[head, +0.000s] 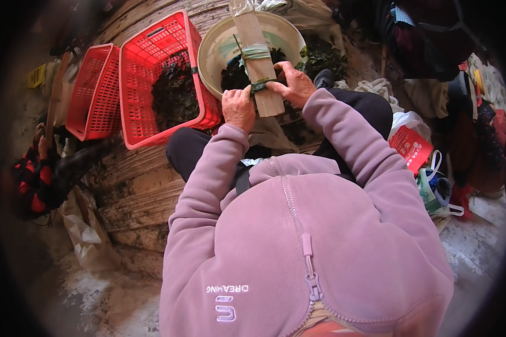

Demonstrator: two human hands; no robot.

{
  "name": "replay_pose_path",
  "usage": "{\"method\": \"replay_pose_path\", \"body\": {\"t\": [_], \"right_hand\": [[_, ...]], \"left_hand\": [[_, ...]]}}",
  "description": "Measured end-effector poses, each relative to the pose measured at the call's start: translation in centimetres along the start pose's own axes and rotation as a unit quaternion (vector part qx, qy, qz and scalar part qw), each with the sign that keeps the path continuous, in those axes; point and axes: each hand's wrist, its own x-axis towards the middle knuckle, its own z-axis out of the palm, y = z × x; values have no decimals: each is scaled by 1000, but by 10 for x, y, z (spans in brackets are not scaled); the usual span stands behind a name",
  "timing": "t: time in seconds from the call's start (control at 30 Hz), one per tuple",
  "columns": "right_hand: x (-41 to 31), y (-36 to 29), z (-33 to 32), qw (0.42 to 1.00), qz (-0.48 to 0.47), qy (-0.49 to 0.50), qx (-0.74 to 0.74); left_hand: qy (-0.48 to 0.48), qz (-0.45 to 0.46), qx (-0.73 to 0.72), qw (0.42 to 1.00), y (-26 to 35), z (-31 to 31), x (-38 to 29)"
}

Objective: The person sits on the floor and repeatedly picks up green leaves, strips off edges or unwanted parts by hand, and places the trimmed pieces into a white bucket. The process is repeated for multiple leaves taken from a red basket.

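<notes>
A wooden board [253,38] lies across a round pale tub [211,50], with a light green band wound around its middle and clear wrapping at its far end. Across the near part of the board lies a dark green strip of seaweed [260,85]. My left hand [238,107] pinches the strip's left end at the board's edge. At the right edge, my right hand [294,84] has its thumb on the strip and its fingers curled beside the board. A thin stick [239,46] stands along the board's left side. Dark leafy seaweed [234,76] lies in the tub under the board.
Left of the tub stands a red plastic basket [125,84] holding dark seaweed, with more red baskets [81,92] beyond it. More seaweed [324,57] lies right of the tub. Plastic bags [433,189] stand at the right. Other people sit at both sides.
</notes>
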Motion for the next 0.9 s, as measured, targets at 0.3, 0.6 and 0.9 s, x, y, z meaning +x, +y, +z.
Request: {"method": "replay_pose_path", "body": {"t": [0.3,0.6,0.9], "right_hand": [[17,-18,-21,981,46,-178,60],[-1,-64,-31,963,30,-86,256],[-39,-84,-30,997,-69,34,-7]], "left_hand": [[49,17,1,999,-4,-39,19],[-247,-385,-746,484,62,-65,3],[-258,-468,-718,445,50,-76,11]]}}
